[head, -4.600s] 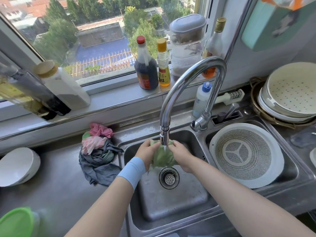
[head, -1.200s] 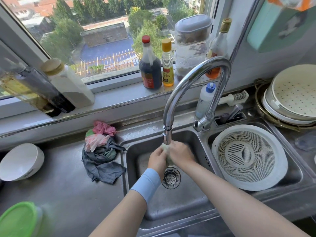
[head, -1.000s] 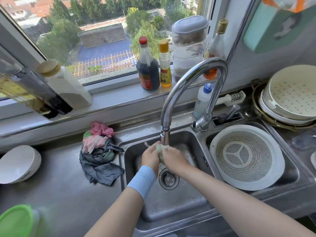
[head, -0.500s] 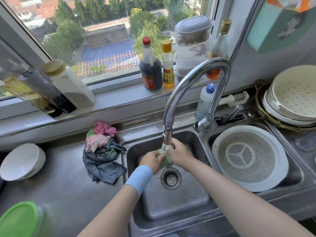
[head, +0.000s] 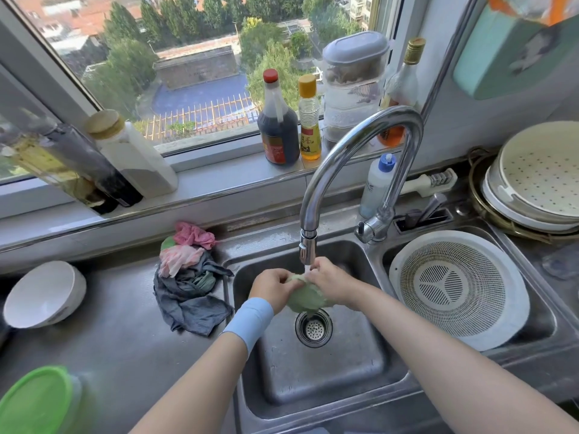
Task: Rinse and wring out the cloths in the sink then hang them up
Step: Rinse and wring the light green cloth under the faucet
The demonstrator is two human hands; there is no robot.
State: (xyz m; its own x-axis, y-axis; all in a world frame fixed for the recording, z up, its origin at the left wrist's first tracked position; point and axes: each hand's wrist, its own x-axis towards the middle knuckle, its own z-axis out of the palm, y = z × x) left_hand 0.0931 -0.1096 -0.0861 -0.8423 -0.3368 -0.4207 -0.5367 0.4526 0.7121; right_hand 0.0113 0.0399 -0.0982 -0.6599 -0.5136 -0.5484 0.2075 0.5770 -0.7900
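Head view: pale green cloth [head: 305, 297] bunched under the curved steel tap [head: 360, 130], centre of frame
I see the left hand [head: 272, 285] and right hand [head: 329, 278] with fingers curled tight round it above the steel sink basin [head: 313, 386]; I reckon a hard twist this close to the running water could spray the counter [head: 109, 339], and a slack grip would drop it over the round drain strainer [head: 313, 327]

Hemmed above by the faucet spout [head: 308, 247], just over the right grip [head: 329, 278]; blocked left of the left grip [head: 272, 285] by basin wall [head: 242, 278] and heap of cloths [head: 188, 286]; blocked rightward by a white colander [head: 451, 286] filling the second basin [head: 545, 321]; open below, over basin floor [head: 322, 371].
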